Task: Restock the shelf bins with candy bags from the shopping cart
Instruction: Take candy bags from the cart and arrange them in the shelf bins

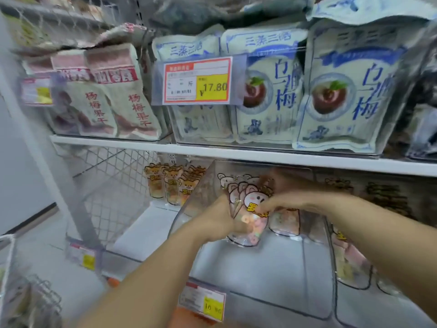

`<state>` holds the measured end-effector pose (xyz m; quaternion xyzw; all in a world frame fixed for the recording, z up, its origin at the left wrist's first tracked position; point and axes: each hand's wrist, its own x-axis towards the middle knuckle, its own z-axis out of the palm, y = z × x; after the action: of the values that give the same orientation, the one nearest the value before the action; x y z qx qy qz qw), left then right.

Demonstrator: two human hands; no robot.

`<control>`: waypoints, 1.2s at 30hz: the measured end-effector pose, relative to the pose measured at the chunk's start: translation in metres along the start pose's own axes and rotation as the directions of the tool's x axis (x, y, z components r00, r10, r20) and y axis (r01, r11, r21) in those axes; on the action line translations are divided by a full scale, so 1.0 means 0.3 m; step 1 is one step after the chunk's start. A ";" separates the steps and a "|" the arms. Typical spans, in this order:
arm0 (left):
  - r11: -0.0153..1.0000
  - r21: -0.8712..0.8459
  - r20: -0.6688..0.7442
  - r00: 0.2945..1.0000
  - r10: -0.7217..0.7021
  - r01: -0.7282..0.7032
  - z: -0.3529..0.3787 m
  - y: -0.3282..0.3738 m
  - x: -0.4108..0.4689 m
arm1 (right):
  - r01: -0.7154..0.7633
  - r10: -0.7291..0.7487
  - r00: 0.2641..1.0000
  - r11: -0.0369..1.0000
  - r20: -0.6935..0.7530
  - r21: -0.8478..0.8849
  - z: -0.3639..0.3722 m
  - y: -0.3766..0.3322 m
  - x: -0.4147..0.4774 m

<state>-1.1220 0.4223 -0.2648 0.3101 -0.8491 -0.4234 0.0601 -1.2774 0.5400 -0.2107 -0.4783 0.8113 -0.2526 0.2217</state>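
Observation:
Both my hands reach into a clear plastic shelf bin [305, 280] on the lower shelf. My left hand [217, 221] grips a bunch of see-through candy bags [250, 221] with pink bear-shaped tops and coloured ring candy inside. My right hand [281, 202] pinches the front bag near its yellow label. The bunch stands upright toward the back of the bin, in front of another such bag [285, 221]. The image is blurred around the hands. A corner of the wire shopping cart [7, 254] shows at the lower left.
The bin to the left holds orange bear bags [172, 183] at its back. Another bin [350, 263] to the right holds similar bags. The upper shelf [212, 151] carries blue-and-white plum bags [343, 91], pink-topped bags [118, 95] and a price tag [197, 80]. A second price tag [203, 301] hangs on my bin's front.

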 end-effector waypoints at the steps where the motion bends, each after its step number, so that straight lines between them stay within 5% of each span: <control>1: 1.000 -0.005 0.000 1.000 -0.007 0.007 0.017 -0.020 0.035 | 0.022 -0.022 1.000 0.997 -0.004 -0.068 0.005 0.002 0.026; 5: 1.000 0.000 -0.037 0.999 -0.014 0.014 0.070 -0.058 0.144 | 0.066 -0.063 0.998 0.967 0.018 -0.247 0.041 0.019 0.113; 11: 0.995 -0.095 -0.094 0.996 -0.003 -0.006 0.132 -0.062 0.232 | 0.062 -0.158 0.969 0.900 -0.190 -0.430 0.058 0.050 0.113; 16: 0.982 -0.185 -0.005 0.999 -0.039 0.037 0.165 -0.080 0.252 | 0.065 -0.214 0.943 0.869 -0.255 -0.490 0.037 0.058 0.095; 20: 0.965 -0.229 0.090 0.990 -0.110 0.129 0.186 -0.072 0.251 | 0.010 -0.127 0.979 0.813 -0.161 -0.582 0.039 0.123 0.099; 33: 0.969 -0.244 -0.115 0.993 0.004 -0.032 0.224 -0.113 0.276 | 0.113 -0.213 0.964 0.867 -0.157 -0.486 0.023 0.162 0.151; 36: 0.972 -0.234 0.013 0.999 0.037 -0.033 0.198 -0.110 0.275 | 0.104 -0.213 0.963 0.855 -0.163 -0.507 0.023 0.146 0.144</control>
<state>-1.1939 0.4003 -0.3407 0.2819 -0.7992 -0.5221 0.0963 -1.3214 0.5185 -0.2483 -0.5547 0.8253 -0.1039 -0.0179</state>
